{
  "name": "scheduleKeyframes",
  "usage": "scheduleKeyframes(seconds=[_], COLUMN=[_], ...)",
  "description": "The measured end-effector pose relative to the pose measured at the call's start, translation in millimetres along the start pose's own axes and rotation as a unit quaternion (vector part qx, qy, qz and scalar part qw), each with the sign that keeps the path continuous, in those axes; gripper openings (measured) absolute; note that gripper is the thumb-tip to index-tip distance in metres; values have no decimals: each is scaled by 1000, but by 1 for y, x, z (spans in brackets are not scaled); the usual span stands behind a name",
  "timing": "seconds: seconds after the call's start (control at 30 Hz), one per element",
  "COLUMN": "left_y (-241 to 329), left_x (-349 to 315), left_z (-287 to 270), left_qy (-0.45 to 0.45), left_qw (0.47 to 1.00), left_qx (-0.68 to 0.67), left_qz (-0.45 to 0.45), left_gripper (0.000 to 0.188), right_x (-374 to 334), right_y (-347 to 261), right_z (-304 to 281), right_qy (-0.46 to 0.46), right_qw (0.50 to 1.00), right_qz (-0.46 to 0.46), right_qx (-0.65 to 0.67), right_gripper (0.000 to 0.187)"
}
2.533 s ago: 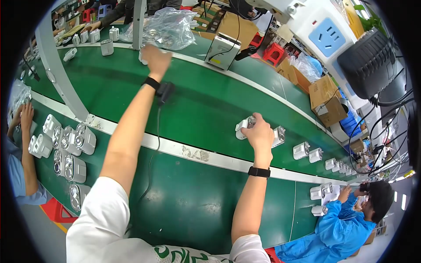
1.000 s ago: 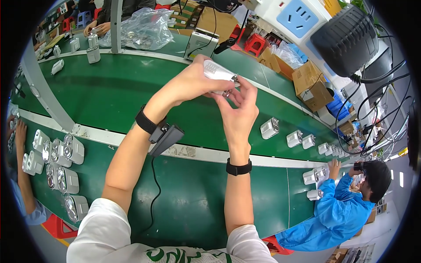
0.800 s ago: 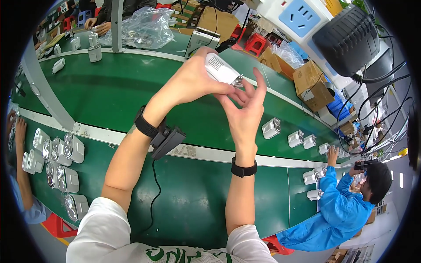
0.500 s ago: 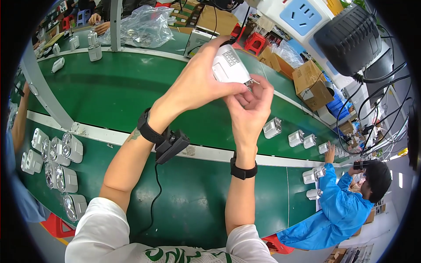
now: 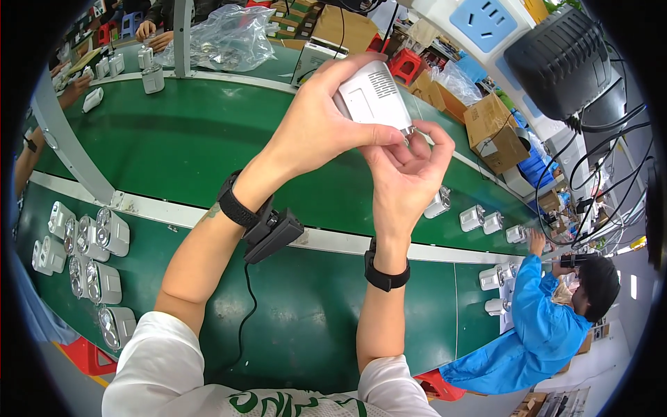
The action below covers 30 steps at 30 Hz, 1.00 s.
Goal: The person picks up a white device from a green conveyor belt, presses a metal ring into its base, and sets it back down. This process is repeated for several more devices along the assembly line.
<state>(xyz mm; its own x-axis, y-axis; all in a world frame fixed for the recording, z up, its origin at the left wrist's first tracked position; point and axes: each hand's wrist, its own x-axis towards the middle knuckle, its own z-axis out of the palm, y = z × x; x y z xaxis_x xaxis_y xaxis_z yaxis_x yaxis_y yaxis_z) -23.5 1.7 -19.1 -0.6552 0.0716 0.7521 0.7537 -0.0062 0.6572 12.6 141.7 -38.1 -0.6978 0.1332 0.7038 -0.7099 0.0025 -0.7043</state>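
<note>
Housing [image 5: 375, 97], white and slotted, is tilting between the fingers of the left hand [image 5: 313, 118], which are grasping its body. Right hand [image 5: 411, 177]: fingers are curling by the metal fitting [image 5: 408, 132] at its lower end; cannot tell whether they are gripping it. Below and right of these fingers, similar white units [image 5: 472, 218] are standing in a row; well left of and below the left fingers, more units [image 5: 103, 283] are clustering on the worktop [image 5: 313, 326].

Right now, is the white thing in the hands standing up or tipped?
Tipped. The left hand holds the white device at a slant, its shiny metal end pointing down toward the right hand.
</note>
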Motion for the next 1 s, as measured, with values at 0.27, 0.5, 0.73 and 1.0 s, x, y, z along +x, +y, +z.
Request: scheduleKeyframes(seconds=[0.27, 0.5, 0.73, 1.0], left_y=[1, 6, 5, 0], left_x=[-1, -2, -2, -8], left_z=[-1, 0, 2, 11], left_qy=[-6, -14, -3, 88], left_qw=[1000, 991, 991, 968], left_qx=[-20, -115, -125, -214], left_qz=[-5, -62, -57, -99], left_gripper=[82, 82, 82, 73], right_x=[0, -1, 2, 0], right_y=[-3, -8, -10, -6], right_z=[-1, 0, 0, 6], right_qy=[1, 2, -2, 3], right_qw=[1000, 999, 999, 998], right_qz=[-1, 0, -7, 29], right_qx=[-20, -49, -44, -47], right_gripper=[59, 59, 57, 63])
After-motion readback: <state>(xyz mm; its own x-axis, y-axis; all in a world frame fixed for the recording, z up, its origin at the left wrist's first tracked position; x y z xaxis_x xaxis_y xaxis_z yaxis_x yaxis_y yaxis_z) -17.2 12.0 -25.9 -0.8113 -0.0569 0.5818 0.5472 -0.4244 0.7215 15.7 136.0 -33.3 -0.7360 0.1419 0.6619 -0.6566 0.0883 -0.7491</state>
